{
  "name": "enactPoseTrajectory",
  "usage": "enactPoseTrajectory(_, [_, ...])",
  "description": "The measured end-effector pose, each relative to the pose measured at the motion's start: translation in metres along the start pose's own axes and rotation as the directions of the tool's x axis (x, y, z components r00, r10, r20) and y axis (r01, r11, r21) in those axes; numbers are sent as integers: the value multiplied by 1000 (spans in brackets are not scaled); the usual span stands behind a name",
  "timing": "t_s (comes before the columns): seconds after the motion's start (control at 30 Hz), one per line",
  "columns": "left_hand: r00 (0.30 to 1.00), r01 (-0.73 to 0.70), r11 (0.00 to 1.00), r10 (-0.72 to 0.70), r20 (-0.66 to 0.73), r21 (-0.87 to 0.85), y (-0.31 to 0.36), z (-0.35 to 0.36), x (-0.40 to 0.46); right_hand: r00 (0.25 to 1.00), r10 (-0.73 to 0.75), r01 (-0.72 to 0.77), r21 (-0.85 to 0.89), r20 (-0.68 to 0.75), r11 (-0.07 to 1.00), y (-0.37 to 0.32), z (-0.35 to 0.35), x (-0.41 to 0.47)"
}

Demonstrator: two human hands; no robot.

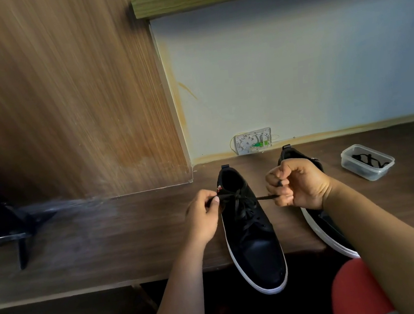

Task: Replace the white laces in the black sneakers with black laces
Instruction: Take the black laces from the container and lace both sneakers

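Observation:
A black sneaker (pixel 255 250) with a white sole lies on the brown desk (pixel 105 236), toe over the front edge. A black lace (pixel 243 204) is threaded through its eyelets. My left hand (pixel 203 215) pinches one lace end at the shoe's left side. My right hand (pixel 296 184) grips the other end, which is stretched out to the right. A second black sneaker (pixel 326 230) lies behind my right hand and forearm, mostly hidden.
A clear plastic tub (pixel 367 162) with a black lace inside stands at the right of the desk. A white wall box (pixel 253 141) sits at the back. A wooden panel (pixel 61 97) rises on the left, with a dark stand (pixel 18 229) below it.

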State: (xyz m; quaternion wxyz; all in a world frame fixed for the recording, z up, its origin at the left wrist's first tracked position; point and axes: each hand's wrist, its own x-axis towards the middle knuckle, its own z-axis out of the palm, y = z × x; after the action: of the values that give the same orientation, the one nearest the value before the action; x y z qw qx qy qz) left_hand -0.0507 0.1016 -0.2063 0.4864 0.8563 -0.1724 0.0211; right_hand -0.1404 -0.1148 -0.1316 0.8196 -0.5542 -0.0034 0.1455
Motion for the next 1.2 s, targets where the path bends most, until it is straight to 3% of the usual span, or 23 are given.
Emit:
enactPoseTrajectory(0.1, [991,136,943,-133,31,-303,4,3,-1,989,55,-63,51,138,997,-3,-5,-3])
enactPoseTrajectory(0.2, [977,206,832,-200,67,-515,9,5,-2,918,66,-128,133,391,983,-5,-10,-4])
enactPoseTrajectory(0.27, [975,215,789,-207,81,-575,12,5,-4,844,46,-162,173,534,971,-7,-8,-5])
enactPoseTrajectory(0.33, [981,193,797,-173,91,-572,13,7,-6,812,38,-182,191,583,965,-10,-6,-7])
enactPoseTrajectory(0.43, [985,173,809,-157,78,-562,14,10,-7,876,75,-137,97,476,986,-8,-8,-8])
enactPoseTrajectory(0.53, [973,208,749,-226,53,-629,15,11,-5,985,101,-82,-131,140,988,3,-5,-4])
enactPoseTrajectory(0.67, [949,234,672,-315,15,-703,16,12,-1,985,-2,-68,-396,-172,916,17,1,10])
enactPoseTrajectory(0.7, [946,230,685,-323,-5,-691,16,12,-1,976,-34,-70,-459,-214,886,19,4,12])
enactPoseTrajectory(0.77, [960,158,833,-255,-116,-530,16,11,-2,957,-93,-63,-512,-274,857,23,11,15])
enactPoseTrajectory(0.83, [982,-55,975,13,-188,-217,19,7,-5,937,-153,-49,-555,-313,830,28,15,21])
enactPoseTrajectory(0.9, [947,-295,954,299,-117,45,23,6,-6,912,-235,-80,-706,-337,704,30,19,26])
enactPoseTrajectory(0.97, [900,-416,882,434,-42,221,23,8,-7,885,-306,-153,-839,-352,523,31,24,30])
enactPoseTrajectory(1.07, [881,-439,825,472,-8,356,22,11,-10,856,-374,-215,-904,-357,370,30,34,29])
enactPoseTrajectory(1.2, [898,-399,833,439,-20,383,23,11,-13,845,-389,-292,-925,-368,242,29,43,28])
